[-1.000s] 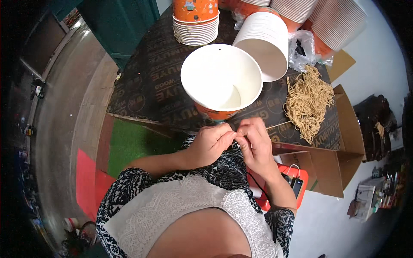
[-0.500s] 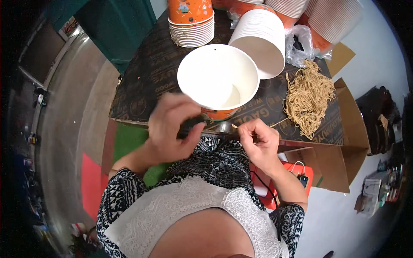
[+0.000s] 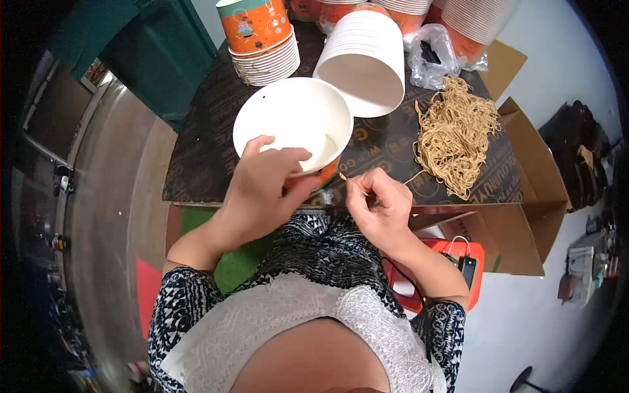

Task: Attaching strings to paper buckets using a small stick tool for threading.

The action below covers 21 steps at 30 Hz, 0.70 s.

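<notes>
A white-lined paper bucket point(image 3: 282, 108) with an orange outside stands at the table's near edge, its mouth up toward me. A small dark hole shows in its far wall. My left hand point(image 3: 259, 183) grips the near rim, fingers over the edge and thumb outside against the orange wall. Just right of the bucket, my right hand point(image 3: 382, 204) pinches the end of a tan cord point(image 3: 342, 175), with a short tip sticking out past the fingertips. From that hand the cord runs to a loose tan heap of cord point(image 3: 458, 144) on the table's right side.
A stack of orange buckets point(image 3: 262, 39) stands far left. Behind the bucket, a white nested stack point(image 3: 363, 72) lies on its side. Crumpled clear plastic point(image 3: 434, 59) and more stacks sit at the back. An open cardboard box point(image 3: 534, 177) is right of the dark table point(image 3: 203, 157).
My left hand has come down onto the bucket's near rim and taken hold. The bucket has turned and shifted left a little. My right hand keeps its pinch on the cord. The view has shifted.
</notes>
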Each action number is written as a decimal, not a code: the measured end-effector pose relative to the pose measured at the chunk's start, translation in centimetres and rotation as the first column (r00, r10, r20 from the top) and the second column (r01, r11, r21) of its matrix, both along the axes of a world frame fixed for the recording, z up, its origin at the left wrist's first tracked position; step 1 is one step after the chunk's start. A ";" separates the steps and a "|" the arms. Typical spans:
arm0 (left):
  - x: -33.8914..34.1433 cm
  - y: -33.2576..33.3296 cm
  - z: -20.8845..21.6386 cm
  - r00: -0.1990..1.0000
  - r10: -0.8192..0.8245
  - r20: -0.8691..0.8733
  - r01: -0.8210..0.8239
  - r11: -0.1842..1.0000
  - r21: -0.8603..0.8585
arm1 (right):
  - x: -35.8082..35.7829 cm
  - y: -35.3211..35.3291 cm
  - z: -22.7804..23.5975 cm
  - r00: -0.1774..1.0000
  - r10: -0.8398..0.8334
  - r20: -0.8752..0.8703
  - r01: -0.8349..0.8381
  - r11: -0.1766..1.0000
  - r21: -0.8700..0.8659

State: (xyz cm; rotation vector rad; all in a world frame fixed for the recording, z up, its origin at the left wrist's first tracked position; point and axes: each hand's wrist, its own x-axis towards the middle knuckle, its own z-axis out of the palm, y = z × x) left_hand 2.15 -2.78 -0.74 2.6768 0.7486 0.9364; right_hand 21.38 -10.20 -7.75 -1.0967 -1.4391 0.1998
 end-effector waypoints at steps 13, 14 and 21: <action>0.7 5.3 3.7 0.956 -0.261 -0.136 0.167 0.862 -0.479 | -0.7 1.6 -0.1 1.000 -0.015 0.025 0.014 0.998 0.064; 0.8 5.6 3.8 0.941 -0.287 -0.178 0.168 0.854 -0.492 | -0.8 1.6 -0.1 0.999 -0.019 0.031 0.017 0.998 0.066; 1.5 6.8 3.9 0.882 -0.444 -0.159 0.313 0.803 -0.507 | -1.0 2.0 -0.1 0.998 -0.033 0.055 0.028 0.997 0.077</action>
